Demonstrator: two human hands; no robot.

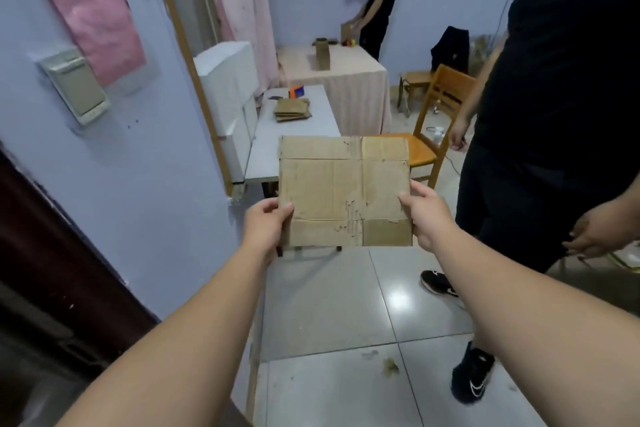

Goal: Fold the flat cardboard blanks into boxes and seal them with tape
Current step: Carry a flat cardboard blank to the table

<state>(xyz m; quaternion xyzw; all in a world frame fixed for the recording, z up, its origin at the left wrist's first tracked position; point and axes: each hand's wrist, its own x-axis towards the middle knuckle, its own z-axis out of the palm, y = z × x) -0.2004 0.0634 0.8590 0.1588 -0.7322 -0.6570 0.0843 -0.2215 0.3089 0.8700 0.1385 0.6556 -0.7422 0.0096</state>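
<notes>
I hold a flat brown cardboard blank [343, 191] upright in front of me, its creases and old tape marks facing me. My left hand [266, 225] grips its lower left edge, thumb on the front. My right hand [424, 213] grips the lower right edge the same way. Farther off, a stack of flat cardboard blanks [292, 110] lies on a grey table [322, 121], with an orange and blue tape dispenser [297, 91] behind the stack.
A person in black [561, 114] stands close on my right. A wooden chair [429, 135] is beside the grey table. Another person [379, 3] works at a cloth-covered table [346, 69] at the back, where a folded box stands. A wall and dark door are left.
</notes>
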